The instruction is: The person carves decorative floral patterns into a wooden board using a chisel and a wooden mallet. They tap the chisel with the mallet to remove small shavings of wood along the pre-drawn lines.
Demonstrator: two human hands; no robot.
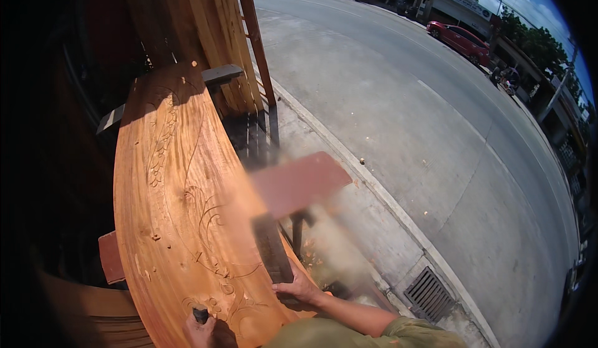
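A long, curved wooden panel with carved leaf and scroll lines lies in front of me. At its near end, my left hand is closed around a carving tool. Only the dark top end of that tool shows; its working tip is hidden. Over the panel's right edge, my right hand grips a flat, dark wooden block by its near end. The block stands apart from the tool, up and to the right of it. Small wood chips lie scattered on the carved surface.
Reddish-brown boards stick out beneath the panel on both sides. Upright planks and a ladder-like wooden frame stand at the far end. To the right are a kerb, a drain grate, and a road with a parked red car.
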